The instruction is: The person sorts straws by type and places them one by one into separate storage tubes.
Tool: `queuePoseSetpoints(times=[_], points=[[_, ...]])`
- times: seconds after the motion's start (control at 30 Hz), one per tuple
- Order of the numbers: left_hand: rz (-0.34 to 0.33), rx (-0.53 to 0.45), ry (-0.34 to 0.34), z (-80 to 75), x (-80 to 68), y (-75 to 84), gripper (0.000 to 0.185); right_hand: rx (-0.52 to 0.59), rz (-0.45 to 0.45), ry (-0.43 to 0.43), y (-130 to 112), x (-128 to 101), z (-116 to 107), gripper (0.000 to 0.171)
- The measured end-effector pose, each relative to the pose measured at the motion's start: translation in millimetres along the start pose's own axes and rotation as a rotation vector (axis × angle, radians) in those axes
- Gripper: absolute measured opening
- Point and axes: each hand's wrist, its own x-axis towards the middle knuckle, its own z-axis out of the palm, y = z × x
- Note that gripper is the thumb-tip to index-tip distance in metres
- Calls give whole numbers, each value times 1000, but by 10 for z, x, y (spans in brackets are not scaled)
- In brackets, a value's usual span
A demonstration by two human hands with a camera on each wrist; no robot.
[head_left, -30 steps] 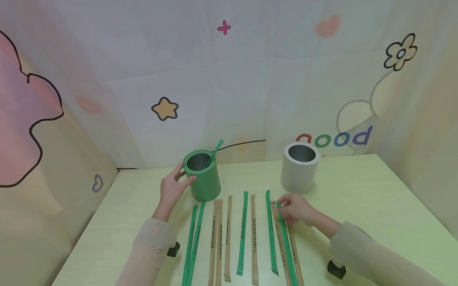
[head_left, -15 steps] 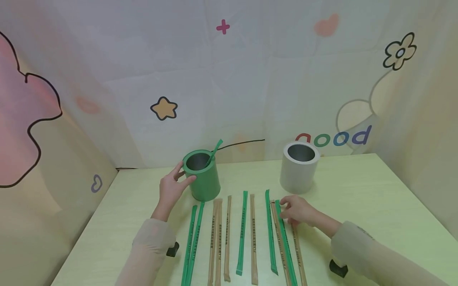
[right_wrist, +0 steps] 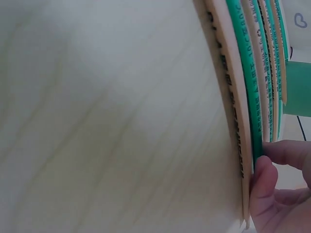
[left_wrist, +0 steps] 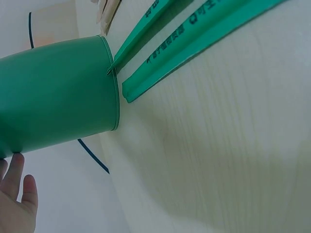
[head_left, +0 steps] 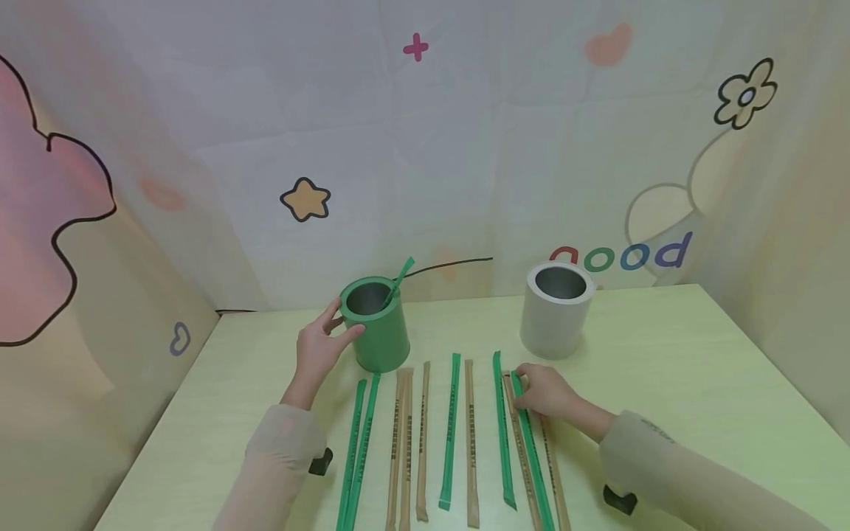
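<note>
Pinching a slim, lettered green stick (head_left: 532, 451) is the right hand (head_left: 546, 391); the left (head_left: 320, 355) grips a cup (head_left: 385, 341).

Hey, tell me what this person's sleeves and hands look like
The left sleeve and right sleeve are pale beige and loose; a small dark mark shows on the right one. The left hand and right hand wear no gloves. A small black piece shows beside the left sleeve, another beside the right.

Pale table (head_left: 677, 354) under green sticks (head_left: 449, 431), brown sticks (head_left: 472, 450), green cup (head_left: 385, 343), white cup (head_left: 553, 326)
</note>
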Motion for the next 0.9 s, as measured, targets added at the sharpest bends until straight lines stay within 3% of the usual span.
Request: queuePoseSetpoints(times=[0.27,0.53,0.9], points=[[1,-2,-5,-9,4,15,73,-60,2,14,-33,31,12,55],[5,5,-8,-20,11,21,72,-5,57,19,-40,54,32,57],[4,0,-12,-20,-5,29,72,43,69,57,-36,36,82,59]])
